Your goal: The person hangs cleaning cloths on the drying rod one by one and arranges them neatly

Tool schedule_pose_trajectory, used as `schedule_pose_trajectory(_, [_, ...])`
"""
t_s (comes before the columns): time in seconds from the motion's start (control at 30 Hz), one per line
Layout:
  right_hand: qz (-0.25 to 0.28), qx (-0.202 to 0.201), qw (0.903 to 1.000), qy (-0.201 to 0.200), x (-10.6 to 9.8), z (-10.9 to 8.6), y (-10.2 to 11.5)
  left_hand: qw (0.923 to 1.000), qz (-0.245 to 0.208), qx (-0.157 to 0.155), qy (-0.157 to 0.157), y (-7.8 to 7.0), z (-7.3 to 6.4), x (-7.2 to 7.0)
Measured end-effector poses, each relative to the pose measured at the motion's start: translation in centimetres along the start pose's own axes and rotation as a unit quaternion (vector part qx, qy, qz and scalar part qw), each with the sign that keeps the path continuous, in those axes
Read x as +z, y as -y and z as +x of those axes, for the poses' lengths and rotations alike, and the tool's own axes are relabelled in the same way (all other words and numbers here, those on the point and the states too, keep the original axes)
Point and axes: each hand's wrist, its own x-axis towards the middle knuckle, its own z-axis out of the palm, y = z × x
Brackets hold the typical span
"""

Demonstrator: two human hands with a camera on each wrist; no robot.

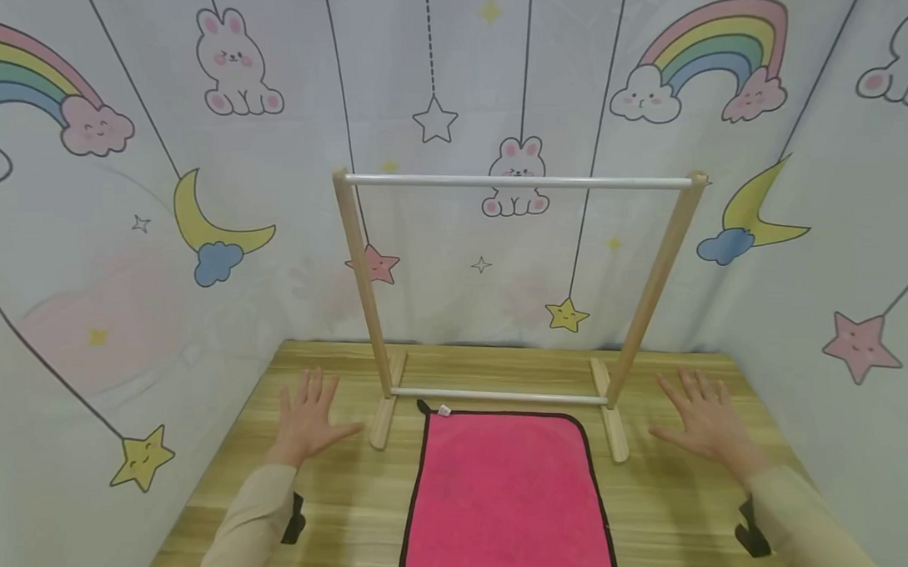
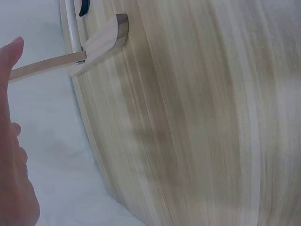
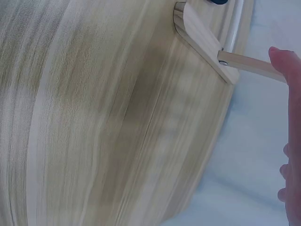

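Observation:
A pink towel (image 1: 506, 498) with a dark edge, a corner loop and a small white tag lies flat in the middle of the table. Behind it stands a wooden rack (image 1: 658, 285) with a white top bar (image 1: 518, 181) and a white lower bar (image 1: 495, 395). My left hand (image 1: 309, 420), fingers spread, is left of the rack's left foot (image 1: 384, 411). To the right of the right foot (image 1: 613, 424) my right hand (image 1: 702, 417) is spread the same way. Neither hand holds anything. Each wrist view shows its hand at the edge, above the table.
The wood-grain table (image 1: 342, 521) ends at a white cloth backdrop (image 1: 462, 300) printed with rabbits, stars, moons and rainbows. This backdrop also closes in the left and right sides. A dark strap piece (image 1: 293, 519) hangs by the left wrist, another (image 1: 751, 530) by the right.

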Motion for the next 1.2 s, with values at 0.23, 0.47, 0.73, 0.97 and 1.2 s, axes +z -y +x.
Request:
schedule_pose_trajectory(0.23, [-0.005, -0.026, 0.9997, -0.003, -0.4, 0.2, 0.4, 0.9991, -0.035, 0.004, -0.023, -0.8, 1.3, -0.7])
schedule_pose_trajectory(0.47, [0.024, -0.059, 0.9980, -0.003, -0.5, 0.5, 1.6, 0.9917, -0.089, 0.025, -0.090, -2.4, 3.4, -2.5])
schedule_pose_trajectory(0.73, [0.046, -0.094, 0.9940, -0.030, -0.1, 1.1, 3.0, 0.9711, -0.194, 0.016, -0.139, -4.8, 5.3, -5.0])
schedule_pose_trajectory(0.97, [0.078, -0.127, 0.9879, -0.043, -0.1, 1.1, 5.2, 0.9517, -0.240, -0.002, -0.191, -6.2, 6.5, -6.5])
schedule_pose_trajectory(1.2, [0.098, -0.138, 0.9848, -0.041, -0.1, 1.3, 6.8, 0.9417, -0.250, 0.004, -0.225, -7.3, 7.5, -7.8])
